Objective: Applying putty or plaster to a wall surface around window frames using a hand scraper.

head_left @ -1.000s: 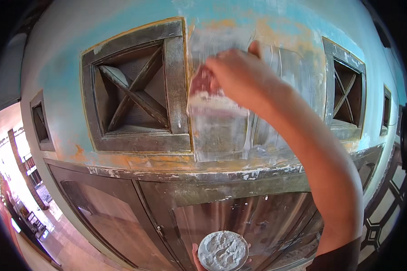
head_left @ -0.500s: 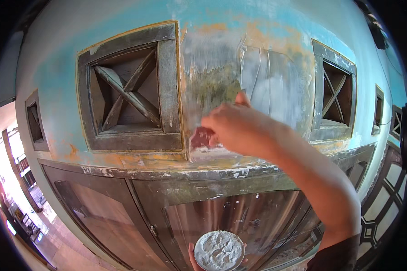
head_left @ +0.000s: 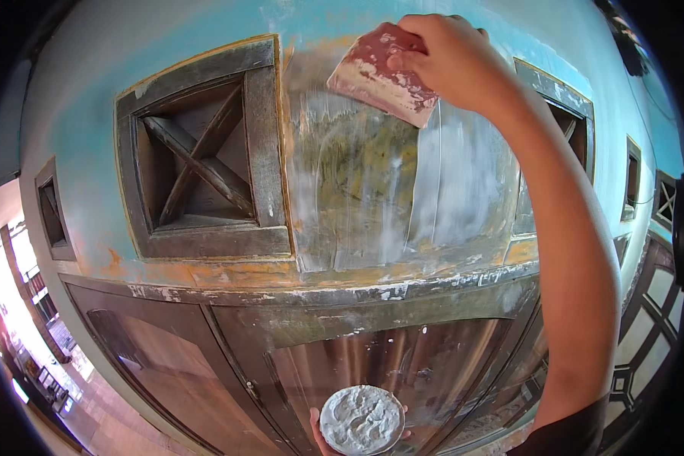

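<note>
Nearest to me, lower edge of the view: my left hand [head_left: 316, 433], fingers spread round the sides of a shallow round tub [head_left: 322, 427], cupping it from below; the underside of the grip is hidden. The tub is filled with white paste [head_left: 363, 418], thick and matte, its surface dented and ridged.

Right side: a bare forearm [head_left: 574, 251] with a dark sleeve [head_left: 568, 435] at its base rises to my right hand [head_left: 452, 57], high at the upper middle. Its fingers are closed on a flat spreader [head_left: 384, 76], thumb pressed on the face toward me; those behind I cannot make out. The spreader is four-sided, dark red near the grip and paler pink along its broad edge, with crusty whitish smears across the face. It is tilted, the broad edge sloping down to the right, over the top of a patch [head_left: 365, 175] of wall. Edge contact with the wall: I cannot tell.

The patch shows streaky grey-white film, an olive-dark area at centre and thin raised vertical ridges to the right. Orange stains and turquoise paint surround it. Left of it, a weathered wooden vent [head_left: 266, 144] with crossed slats; below, glazed dark doors [head_left: 239, 327]. Farthest, lower left, a sunlit tiled floor [head_left: 114, 414].
</note>
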Tool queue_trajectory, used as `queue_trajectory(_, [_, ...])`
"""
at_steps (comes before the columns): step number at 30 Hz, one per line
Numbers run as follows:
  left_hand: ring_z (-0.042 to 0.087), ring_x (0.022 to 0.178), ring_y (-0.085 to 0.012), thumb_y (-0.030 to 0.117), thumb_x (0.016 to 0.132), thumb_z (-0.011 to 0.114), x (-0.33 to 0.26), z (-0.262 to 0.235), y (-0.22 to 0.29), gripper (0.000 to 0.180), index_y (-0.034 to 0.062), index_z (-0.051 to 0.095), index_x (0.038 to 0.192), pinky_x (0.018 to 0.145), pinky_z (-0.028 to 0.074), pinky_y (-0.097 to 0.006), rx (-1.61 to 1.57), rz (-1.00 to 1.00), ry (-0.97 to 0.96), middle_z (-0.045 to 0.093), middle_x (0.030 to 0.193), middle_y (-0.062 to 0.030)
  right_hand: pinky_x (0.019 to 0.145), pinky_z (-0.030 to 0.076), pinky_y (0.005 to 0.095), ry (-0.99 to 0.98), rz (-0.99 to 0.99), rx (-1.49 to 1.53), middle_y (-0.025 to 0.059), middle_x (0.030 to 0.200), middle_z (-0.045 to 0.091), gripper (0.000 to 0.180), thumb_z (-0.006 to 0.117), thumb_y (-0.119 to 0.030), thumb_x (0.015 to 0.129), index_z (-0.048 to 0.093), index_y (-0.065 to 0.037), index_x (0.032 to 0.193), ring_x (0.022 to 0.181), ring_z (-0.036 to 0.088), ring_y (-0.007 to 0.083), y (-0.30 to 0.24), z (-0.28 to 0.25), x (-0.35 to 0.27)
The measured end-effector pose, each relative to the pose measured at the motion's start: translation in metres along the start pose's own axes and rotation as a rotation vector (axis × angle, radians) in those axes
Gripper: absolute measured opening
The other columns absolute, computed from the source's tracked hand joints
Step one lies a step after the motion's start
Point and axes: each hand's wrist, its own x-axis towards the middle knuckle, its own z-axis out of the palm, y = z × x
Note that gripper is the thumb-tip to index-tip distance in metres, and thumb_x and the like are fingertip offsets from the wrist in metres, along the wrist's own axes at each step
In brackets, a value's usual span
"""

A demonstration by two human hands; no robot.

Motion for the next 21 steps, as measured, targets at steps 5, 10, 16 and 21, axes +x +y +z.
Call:
queue_trajectory(5, [0.052,0.129,-0.0518,0.083,0.083,0.047,-0.002,0.0,-0.003,0.103,0.003,0.046,0.148,0.109,0.041,-0.067,-0.014,0.028,-0.031,0.052,0.145,-0.0262,0.082,0.047,0.043,-0.218,-0.163,0.249,0.0141,0.085,0.071,0.015,0.071,-0.018,0.091,0.067,-0.005,0.095,0.081,0.068,0.0305,-0.018,-0.003,-0.049])
queue_trajectory(10, [0.052,0.129,-0.0521,0.083,0.083,0.048,0.01,-0.001,-0.004,0.103,0.0028,0.046,0.148,0.109,0.041,-0.067,-0.016,0.016,-0.058,0.052,0.145,-0.0263,0.099,0.035,0.0535,-0.621,-0.296,0.151,0.0066,0.098,0.072,0.005,0.064,-0.013,0.091,0.065,-0.011,0.095,0.104,0.068,0.0261,-0.032,0.044,-0.116])
queue_trajectory(16, [0.051,0.129,-0.0524,0.082,0.084,0.048,0.021,0.0,-0.009,0.102,0.0026,0.046,0.148,0.108,0.041,-0.067,-0.021,0.012,-0.071,0.052,0.145,-0.0265,0.097,0.034,0.0488,-0.309,-0.223,-0.031,0.0068,0.097,0.068,0.009,0.061,-0.007,0.087,0.064,-0.011,0.095,0.106,0.066,0.0248,0.006,0.039,-0.091])
queue_trajectory(21, [0.051,0.13,-0.0526,0.082,0.084,0.048,0.023,-0.002,-0.016,0.102,0.0024,0.046,0.148,0.108,0.041,-0.068,-0.025,0.013,-0.06,0.052,0.145,-0.0266,0.09,0.044,0.0448,0.114,-0.072,-0.037,0.0165,0.087,0.07,0.017,0.07,-0.023,0.092,0.067,-0.007,0.097,0.091,0.067,0.037,0.053,0.008,-0.03])
